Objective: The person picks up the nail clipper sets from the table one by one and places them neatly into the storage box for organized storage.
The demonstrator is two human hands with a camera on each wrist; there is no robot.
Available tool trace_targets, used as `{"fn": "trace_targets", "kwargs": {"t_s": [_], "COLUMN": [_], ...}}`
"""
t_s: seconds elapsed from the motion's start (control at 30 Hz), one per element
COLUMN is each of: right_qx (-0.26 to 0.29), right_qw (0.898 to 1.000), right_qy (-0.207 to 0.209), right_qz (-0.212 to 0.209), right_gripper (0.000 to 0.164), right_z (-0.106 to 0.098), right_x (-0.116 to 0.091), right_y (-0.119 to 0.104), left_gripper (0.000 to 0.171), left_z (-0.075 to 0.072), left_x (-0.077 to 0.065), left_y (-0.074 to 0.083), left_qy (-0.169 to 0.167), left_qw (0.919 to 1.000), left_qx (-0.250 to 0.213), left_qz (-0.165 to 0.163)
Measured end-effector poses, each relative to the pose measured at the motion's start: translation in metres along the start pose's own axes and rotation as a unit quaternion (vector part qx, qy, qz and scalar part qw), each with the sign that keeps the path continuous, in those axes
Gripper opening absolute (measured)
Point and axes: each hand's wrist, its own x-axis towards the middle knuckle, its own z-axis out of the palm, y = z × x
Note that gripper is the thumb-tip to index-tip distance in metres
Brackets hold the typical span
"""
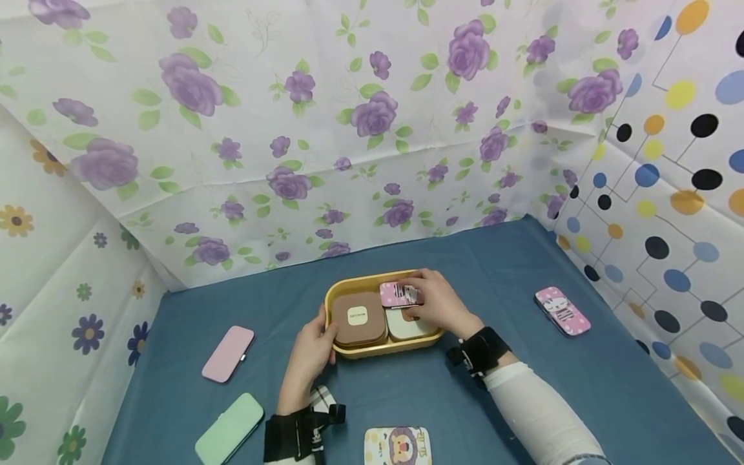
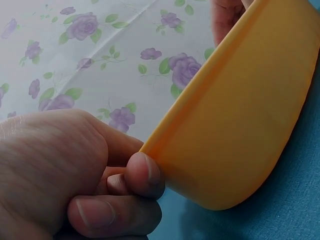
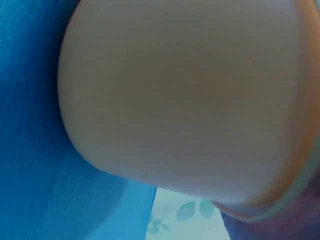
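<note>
A yellow plastic basket (image 1: 372,352) stands on the blue cloth in the head view. My left hand (image 1: 312,343) grips its left end, and in the left wrist view the thumb and fingers pinch the rim of the yellow wall (image 2: 235,115). Inside the basket, a brown square case (image 1: 356,332) with a cream label fills the left half, and a white square case (image 1: 408,328) lies at the front right. Over the back right, my right hand (image 1: 440,302) holds a small pink cartoon-printed case (image 1: 394,294). The basket's wall (image 3: 175,100) fills most of the right wrist view, hiding that hand's fingers.
A pink case (image 1: 228,354) and a mint green case (image 1: 230,429) lie at left. A lion-printed case (image 1: 398,447) is in front, and a checked item (image 1: 323,398) is partly behind the left wrist. Another pink cartoon case (image 1: 562,311) lies far right. Patterned cloth walls enclose the table.
</note>
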Motion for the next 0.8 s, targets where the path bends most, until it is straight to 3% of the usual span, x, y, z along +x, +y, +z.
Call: {"fn": "trace_targets", "kwargs": {"t_s": [0.17, 0.43, 0.8], "right_qx": [0.066, 0.116, 0.137], "right_qw": [0.998, 0.992, 0.989], "right_qy": [-0.001, 0.029, 0.052], "right_qz": [-0.011, -0.041, -0.008], "right_gripper": [0.069, 0.067, 0.06], "right_z": [-0.009, -0.015, -0.017], "right_x": [-0.003, -0.01, -0.028], "right_y": [0.005, 0.018, 0.031], "left_gripper": [0.066, 0.065, 0.066], "left_z": [0.0, 0.001, 0.0], "left_x": [0.0, 0.0, 0.001], "left_y": [0.0, -0.001, -0.001], "left_qy": [0.005, 0.005, 0.002], "left_qw": [1.0, 0.9999, 1.0], "left_qx": [0.004, 0.009, 0.005], "left_qz": [0.003, 0.007, 0.005]}}
